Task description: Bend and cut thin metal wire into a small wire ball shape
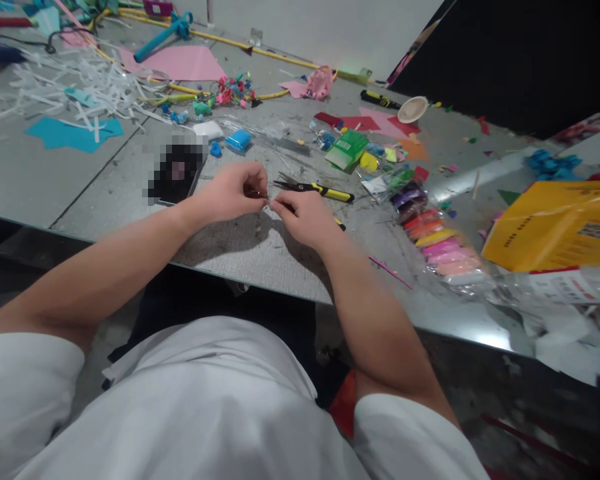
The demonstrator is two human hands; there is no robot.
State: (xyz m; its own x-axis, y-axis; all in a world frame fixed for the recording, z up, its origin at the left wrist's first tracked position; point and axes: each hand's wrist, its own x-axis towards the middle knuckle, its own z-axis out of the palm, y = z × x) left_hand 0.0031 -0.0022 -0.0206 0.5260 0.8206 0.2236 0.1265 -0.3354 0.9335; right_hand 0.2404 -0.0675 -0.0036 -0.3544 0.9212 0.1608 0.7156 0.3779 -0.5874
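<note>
My left hand [237, 191] is closed in a pinch over the grey table, with a thin, dark, wire-like piece just showing at its fingertips. Close against it, my right hand [303, 212] also pinches, its thumb and finger meeting near the same spot. What lies between the right fingertips is too small to name. Right behind the hands lie scissors [333, 193] with black and yellow handles, blades pointing left. A phone [177, 172] rests on the table left of my left hand. A blue clay packet [239, 140] sits beyond the hands.
Bagged packs of coloured clay [443, 243] lie at the right, beside a yellow package [560, 227]. White paper strips [95, 80] and pink paper [180, 63] spread over the far left. A green packet [347, 149] and a pink stick [391, 272] lie nearer. The table's front edge runs below my forearms.
</note>
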